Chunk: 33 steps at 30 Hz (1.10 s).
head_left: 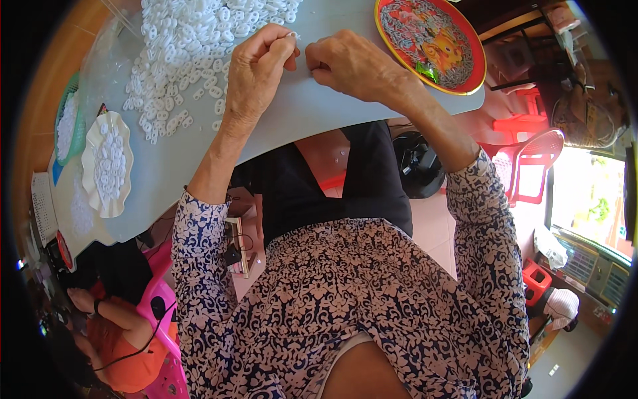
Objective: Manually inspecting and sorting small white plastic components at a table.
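My left hand [258, 70] is raised over the grey table, thumb and forefinger pinched on a small white plastic piece [293, 35], only partly visible. Close to its right is my right hand [349, 66], its fingers curled together. Whatever those fingers hold, if anything, is hidden. Left of my hands lies a large heap of small white plastic pieces with holes [199, 33], some scattered toward me. A round red tray with a yellow rim [480, 65] stands beyond my right wrist. Many tiny grey metal-looking parts [399, 30] and a green wrapper [426, 72] lie in it.
A scalloped cream dish [90, 166] holding white pieces sits at the table's left, beside a green basket [72, 90]. A person in orange [133, 352] sits beside a pink chair [159, 299] at lower left. Red plastic chairs [531, 159] stand at the right.
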{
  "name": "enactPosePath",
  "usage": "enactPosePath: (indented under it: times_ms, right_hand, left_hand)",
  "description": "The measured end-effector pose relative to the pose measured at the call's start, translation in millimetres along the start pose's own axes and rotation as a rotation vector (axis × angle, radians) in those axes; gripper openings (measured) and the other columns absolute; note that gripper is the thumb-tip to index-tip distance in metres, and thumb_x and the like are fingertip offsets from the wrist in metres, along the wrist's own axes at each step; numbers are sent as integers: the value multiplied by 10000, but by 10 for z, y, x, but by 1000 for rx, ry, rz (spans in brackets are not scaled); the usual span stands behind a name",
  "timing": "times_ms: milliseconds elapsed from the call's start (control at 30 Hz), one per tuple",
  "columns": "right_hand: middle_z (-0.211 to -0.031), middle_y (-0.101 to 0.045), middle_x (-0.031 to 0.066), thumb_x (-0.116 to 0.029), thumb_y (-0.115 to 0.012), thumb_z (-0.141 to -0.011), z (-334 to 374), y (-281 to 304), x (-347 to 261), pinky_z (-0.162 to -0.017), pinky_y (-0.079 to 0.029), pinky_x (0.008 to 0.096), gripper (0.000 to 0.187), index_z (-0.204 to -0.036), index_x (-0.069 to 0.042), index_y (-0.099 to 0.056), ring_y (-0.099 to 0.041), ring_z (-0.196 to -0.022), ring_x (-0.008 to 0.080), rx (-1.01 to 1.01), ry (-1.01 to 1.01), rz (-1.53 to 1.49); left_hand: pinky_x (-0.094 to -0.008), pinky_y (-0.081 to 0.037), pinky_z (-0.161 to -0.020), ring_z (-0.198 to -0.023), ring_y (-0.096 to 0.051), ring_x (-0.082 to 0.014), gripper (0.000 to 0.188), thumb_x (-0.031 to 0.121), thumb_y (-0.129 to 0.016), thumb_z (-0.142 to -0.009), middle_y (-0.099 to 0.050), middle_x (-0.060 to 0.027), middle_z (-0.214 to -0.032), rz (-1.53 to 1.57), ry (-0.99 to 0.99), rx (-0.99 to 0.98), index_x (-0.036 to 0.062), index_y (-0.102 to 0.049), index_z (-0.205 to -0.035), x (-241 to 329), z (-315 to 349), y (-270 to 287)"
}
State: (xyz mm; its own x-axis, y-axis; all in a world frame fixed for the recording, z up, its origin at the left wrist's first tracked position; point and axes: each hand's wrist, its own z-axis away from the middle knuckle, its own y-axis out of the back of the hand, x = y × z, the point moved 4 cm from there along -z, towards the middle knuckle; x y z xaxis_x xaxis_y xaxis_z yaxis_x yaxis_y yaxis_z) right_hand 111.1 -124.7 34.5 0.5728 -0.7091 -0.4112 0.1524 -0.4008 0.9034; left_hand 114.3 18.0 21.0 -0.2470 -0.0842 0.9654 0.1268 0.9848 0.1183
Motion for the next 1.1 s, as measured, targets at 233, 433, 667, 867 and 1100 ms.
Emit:
enactPosePath:
  times_ms: [233, 433, 667, 867, 1100]
  right_hand:
    - [-805, -613, 163, -38, -585, -739, 18, -39, -54, -733, -482, 411, 87, -808, 13, -596, -603, -789, 331, -90, 5, 267]
    - [-766, -606, 157, -25, -584, -733, 13, 13, 69, -722, -481, 405, 74, -799, 7, -589, -603, -753, 324, 78, 83, 187]
    - [-748, -634, 176, -66, -573, -762, 29, 198, 125, -698, -500, 409, 111, -843, -13, -627, -621, -729, 349, 144, 24, -23]
    - [-744, -633, 192, -91, -591, -770, 34, 151, 121, -683, -509, 404, 102, -779, -2, -641, -626, -716, 348, 134, 117, 55]
    - [-781, -623, 174, -54, -587, -741, -53, -45, 65, -702, -496, 421, 91, -793, 17, -613, -620, -743, 344, 39, 36, 331]
  left_hand:
    - [-219, -388, -558, -585, -474, -52, 162, 164, -525, -853, -536, 5, -611, -66, -11, -21, 26, -585, -792, -49, 4, -24]
    - [-214, -379, -546, -581, -470, -46, 163, 162, -524, -851, -531, 11, -602, -67, -20, -24, 23, -580, -788, -44, 9, -37]
    - [-225, -392, -563, -587, -486, -61, 180, 176, -520, -853, -540, 0, -618, -50, -15, -20, 20, -582, -787, -13, 15, -24]
    - [-224, -399, -577, -598, -497, -66, 174, 173, -523, -850, -551, -7, -637, -85, 52, -31, 19, -586, -797, -12, 24, -42]
    - [-225, -405, -574, -600, -506, -62, 158, 162, -527, -847, -555, -3, -634, -64, 6, -23, 23, -591, -807, -76, 10, -23]
